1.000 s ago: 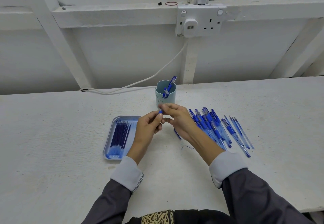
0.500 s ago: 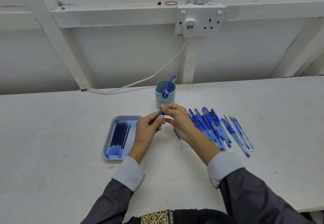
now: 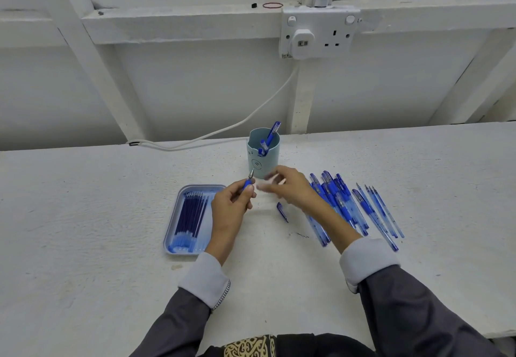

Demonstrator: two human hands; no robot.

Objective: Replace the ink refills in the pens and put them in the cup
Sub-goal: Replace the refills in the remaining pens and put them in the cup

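My left hand (image 3: 232, 208) grips a blue pen (image 3: 248, 181) with its metal tip pointing up toward the cup. My right hand (image 3: 290, 186) hovers just right of it, blurred by motion, its fingers spread and holding nothing I can make out. A pale blue cup (image 3: 262, 155) stands behind both hands with two blue pens (image 3: 269, 137) in it. A loose blue pen cap (image 3: 282, 211) lies on the table under my right wrist. Several blue pens (image 3: 343, 203) lie in a row to the right. A blue tray (image 3: 192, 189) of dark refills (image 3: 191, 217) sits at the left.
The white table (image 3: 83, 231) ends at a white wall with slanted beams. A wall socket (image 3: 318, 32) holds a plug, and its white cable (image 3: 223, 130) runs down to the table's back edge behind the cup. The table's front edge shows at lower right.
My right hand has let go of the pen and pulled away to the right. The pen stays in my left hand, its tip now bare. A cap lies on the table.
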